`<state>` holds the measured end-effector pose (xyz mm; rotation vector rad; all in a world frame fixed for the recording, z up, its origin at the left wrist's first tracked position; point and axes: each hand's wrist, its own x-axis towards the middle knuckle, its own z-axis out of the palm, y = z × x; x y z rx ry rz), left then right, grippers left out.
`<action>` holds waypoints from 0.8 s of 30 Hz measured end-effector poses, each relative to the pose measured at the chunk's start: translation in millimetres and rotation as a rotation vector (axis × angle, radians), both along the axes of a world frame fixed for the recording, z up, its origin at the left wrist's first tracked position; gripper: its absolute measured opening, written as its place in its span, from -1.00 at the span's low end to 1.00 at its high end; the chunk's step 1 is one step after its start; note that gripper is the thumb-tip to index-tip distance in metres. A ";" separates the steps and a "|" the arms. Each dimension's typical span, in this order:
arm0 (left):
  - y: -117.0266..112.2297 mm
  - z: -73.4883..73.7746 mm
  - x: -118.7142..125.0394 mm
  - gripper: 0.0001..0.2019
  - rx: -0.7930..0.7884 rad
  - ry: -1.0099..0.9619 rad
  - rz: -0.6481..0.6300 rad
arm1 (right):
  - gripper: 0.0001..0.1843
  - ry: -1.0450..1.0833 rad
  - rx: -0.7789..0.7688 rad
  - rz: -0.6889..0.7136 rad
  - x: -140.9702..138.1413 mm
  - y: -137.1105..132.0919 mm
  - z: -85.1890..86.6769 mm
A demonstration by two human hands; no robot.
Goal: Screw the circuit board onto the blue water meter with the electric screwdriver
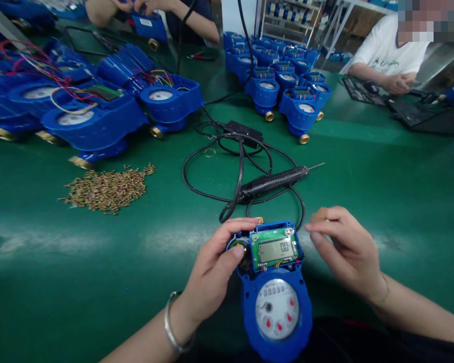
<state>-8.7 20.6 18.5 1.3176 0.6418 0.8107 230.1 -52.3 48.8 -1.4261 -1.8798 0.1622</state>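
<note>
Green worktop (162,287) fills most of the frame, with a shelf (291,25) behind it at the top. Two other people sit at it: one in a white shirt (386,55) at the upper right, and one at the upper left whose forearms (194,20) show beside a blue meter. At the lower centre lies a blue water meter (306,302), its round dial (277,308) toward the bottom edge and its lit-green circuit board framing a small screen (276,250) that reads 0.0. The wearer's left hand (214,272) grips its upper left side, thumb bent over the open compartment and fingers along the top. The right hand (348,252) is just right of the meter, thumb and fingers curled close together; whether they pinch anything cannot be told. Above the meter, a black electric screwdriver (274,182) rests among looped cable (185,171). Left of centre is a pile of brass-coloured screws (108,190), with more blue meters (130,118) beyond
</note>
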 end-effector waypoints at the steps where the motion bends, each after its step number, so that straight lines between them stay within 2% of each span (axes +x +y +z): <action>1: -0.4 -0.2 0.6 -0.73 -0.011 -0.013 0.003 | -0.79 0.031 -0.017 0.026 -8.0 -9.0 4.2; 3: -1.4 -0.6 2.0 -0.71 -0.043 -0.036 0.012 | -0.80 0.033 -0.040 0.050 -23.7 -18.7 9.6; 6: -2.7 -1.0 3.5 -0.68 -0.078 -0.051 0.039 | -0.87 -0.027 -0.059 -0.013 -40.5 -19.0 9.9; 10: -3.0 -1.3 4.7 -0.68 -0.061 -0.037 0.073 | -0.94 -0.042 -0.091 -0.090 -49.7 -15.5 4.5; 17: -1.1 1.6 6.0 -0.71 -0.031 0.051 0.123 | -0.91 -0.002 -0.091 -0.168 -62.2 -16.8 6.4; 21: 0.9 3.2 6.1 -0.71 -0.041 0.076 0.131 | -0.93 0.156 -0.080 -0.154 -55.6 -18.4 -1.9; 24: 1.9 1.8 5.7 -0.71 -0.054 0.080 0.125 | -0.77 0.445 -0.126 -0.153 -39.5 -25.4 -17.1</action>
